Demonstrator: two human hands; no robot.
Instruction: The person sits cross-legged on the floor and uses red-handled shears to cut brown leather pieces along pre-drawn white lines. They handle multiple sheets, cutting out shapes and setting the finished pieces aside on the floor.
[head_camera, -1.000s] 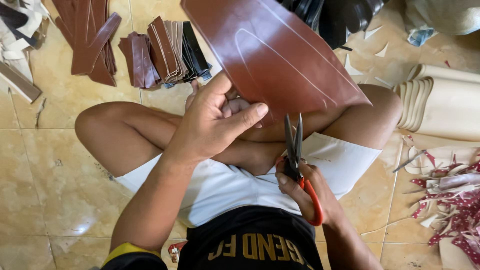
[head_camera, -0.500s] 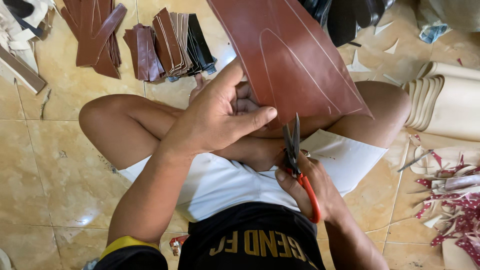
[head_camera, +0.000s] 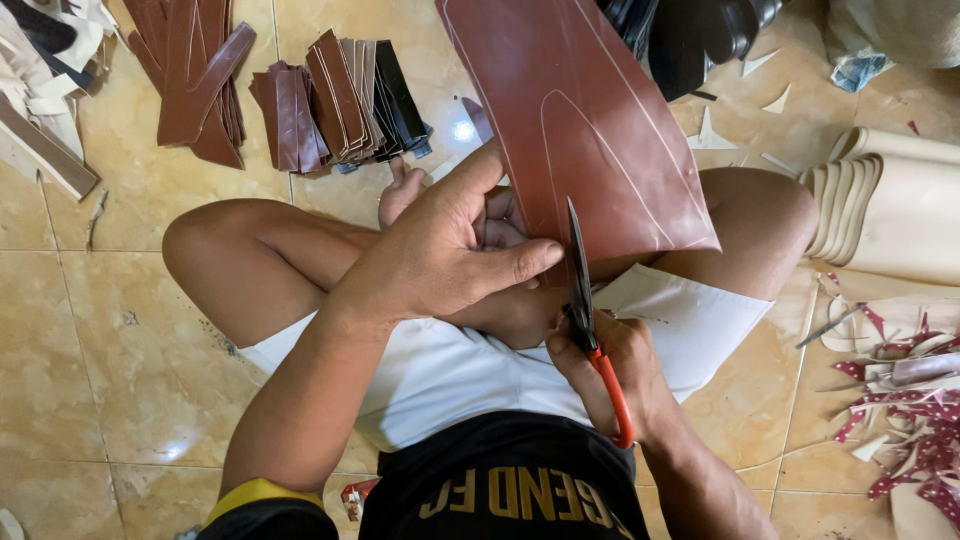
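I sit cross-legged on a tiled floor. My left hand (head_camera: 450, 255) pinches the near left edge of a large brown leather sheet (head_camera: 590, 110) marked with pale curved lines, lying over my lap. My right hand (head_camera: 610, 375) grips scissors (head_camera: 585, 300) with red handles. Their dark blades point up and away from me, and the tips sit at the sheet's near edge, just right of my left thumb.
Stacks of cut brown and black leather strips (head_camera: 340, 100) and longer brown strips (head_camera: 195, 75) lie on the floor ahead at left. Cream rolled sheets (head_camera: 900, 200) sit at right, with red and white scraps (head_camera: 910, 400) below them. Dark material (head_camera: 700, 30) lies beyond the sheet.
The scissors have moved up and forward from beside my thigh until the blades meet the sheet's near edge. My left hand keeps its hold on the sheet.
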